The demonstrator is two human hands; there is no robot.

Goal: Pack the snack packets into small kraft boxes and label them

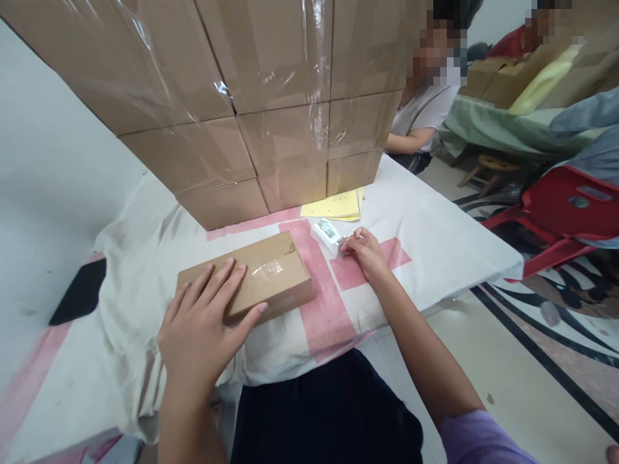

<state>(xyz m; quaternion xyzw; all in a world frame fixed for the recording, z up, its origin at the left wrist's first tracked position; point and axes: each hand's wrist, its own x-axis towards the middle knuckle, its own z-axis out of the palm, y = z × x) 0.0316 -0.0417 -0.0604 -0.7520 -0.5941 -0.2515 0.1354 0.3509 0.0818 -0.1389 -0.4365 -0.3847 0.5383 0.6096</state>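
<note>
A closed brown cardboard box lies on the cloth-covered table with clear tape across its top. My left hand rests on its left part, fingers spread and the thumb over the near edge. To the right of the box is a small stack of white printed cards, perhaps stickers, with a greenish picture on top. The fingertips of my right hand are pinched together at the right corner of this stack, on a card edge. How much they grip is too small to tell.
Large taped cartons are stacked at the back of the table. Yellow sheets lie at their foot. A black phone-like object is at the left. Another person sits behind the cartons; a red chair stands to the right.
</note>
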